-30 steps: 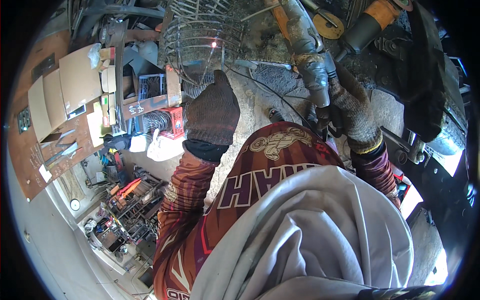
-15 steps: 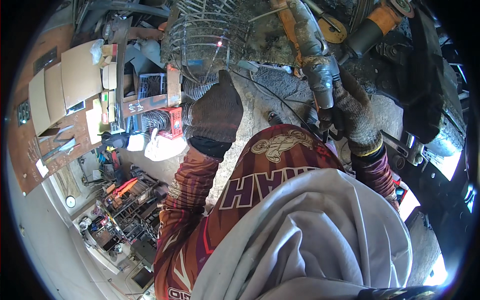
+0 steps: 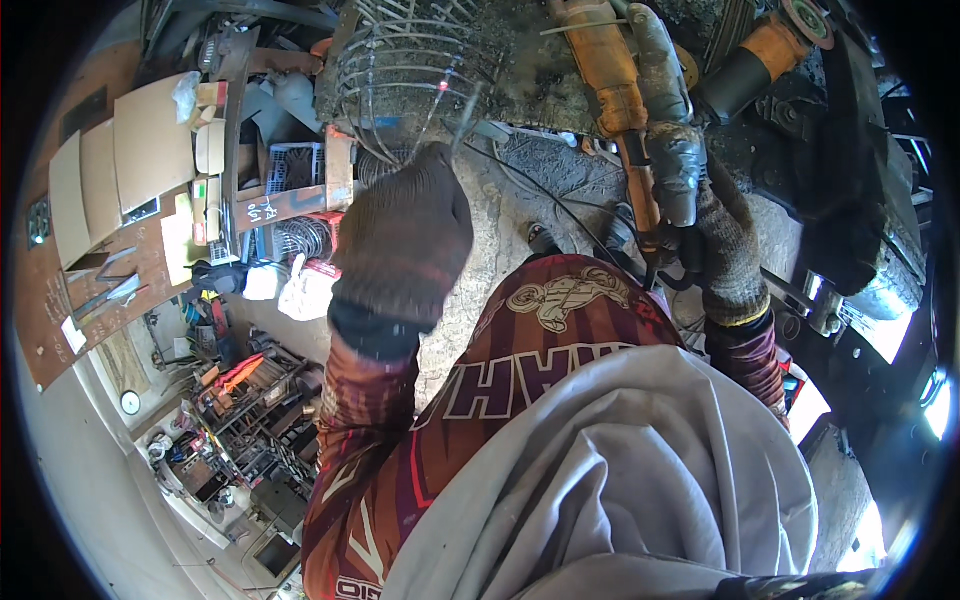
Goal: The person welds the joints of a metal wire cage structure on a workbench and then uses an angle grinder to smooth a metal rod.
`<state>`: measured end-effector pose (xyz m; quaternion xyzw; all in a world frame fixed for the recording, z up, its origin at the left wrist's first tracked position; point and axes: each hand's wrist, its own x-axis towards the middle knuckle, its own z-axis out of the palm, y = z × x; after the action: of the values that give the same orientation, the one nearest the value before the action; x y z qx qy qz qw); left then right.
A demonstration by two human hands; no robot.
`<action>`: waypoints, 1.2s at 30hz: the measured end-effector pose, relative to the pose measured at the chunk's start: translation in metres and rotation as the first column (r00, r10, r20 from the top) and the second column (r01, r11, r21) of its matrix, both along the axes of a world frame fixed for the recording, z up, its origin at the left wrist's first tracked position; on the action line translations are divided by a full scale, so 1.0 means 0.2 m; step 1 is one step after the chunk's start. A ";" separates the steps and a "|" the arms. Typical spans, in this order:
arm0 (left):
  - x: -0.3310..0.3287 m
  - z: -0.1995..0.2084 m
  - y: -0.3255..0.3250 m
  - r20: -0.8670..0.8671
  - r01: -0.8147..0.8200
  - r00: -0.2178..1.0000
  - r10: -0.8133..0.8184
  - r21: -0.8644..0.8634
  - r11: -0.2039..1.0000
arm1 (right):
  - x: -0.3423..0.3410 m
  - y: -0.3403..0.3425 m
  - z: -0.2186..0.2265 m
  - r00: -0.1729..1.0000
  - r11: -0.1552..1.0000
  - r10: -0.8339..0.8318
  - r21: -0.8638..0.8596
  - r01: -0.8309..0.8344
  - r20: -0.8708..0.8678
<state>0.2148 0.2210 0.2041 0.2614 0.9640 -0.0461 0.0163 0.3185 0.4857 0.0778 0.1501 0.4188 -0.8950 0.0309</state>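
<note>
Left hand [image 3: 405, 235] grips a thin rod [image 3: 462, 118] at the wire cage [image 3: 400, 70]; right hand [image 3: 715, 240] clenches the torch handle [image 3: 670, 150]. Risk: spark burns glove.

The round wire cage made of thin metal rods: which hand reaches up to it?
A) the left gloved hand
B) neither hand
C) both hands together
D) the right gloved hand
A: the left gloved hand is raised to the round wire cage, while the right gloved hand is at the dirty grey tool handle off to the side.
</note>
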 end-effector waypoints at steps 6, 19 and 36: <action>0.08 -0.19 -0.10 0.270 0.024 0.953 -0.140 0.395 0.919 | 0.03 -0.03 0.03 0.998 0.996 -0.068 0.062 0.067 0.012; 0.19 -0.33 -0.41 0.420 -0.159 0.730 -0.538 0.871 0.464 | 0.24 -0.40 0.41 0.982 0.893 -0.138 0.413 0.180 -0.131; 0.09 -0.51 -1.36 0.370 -0.443 0.787 -0.493 0.896 -0.035 | -0.33 -2.06 0.37 0.817 0.241 0.186 0.831 0.501 -0.546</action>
<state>0.2333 -0.0516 0.1031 0.2069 0.6141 0.7496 0.1351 0.2528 0.0728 0.1519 -0.0796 0.8435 -0.4497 -0.2829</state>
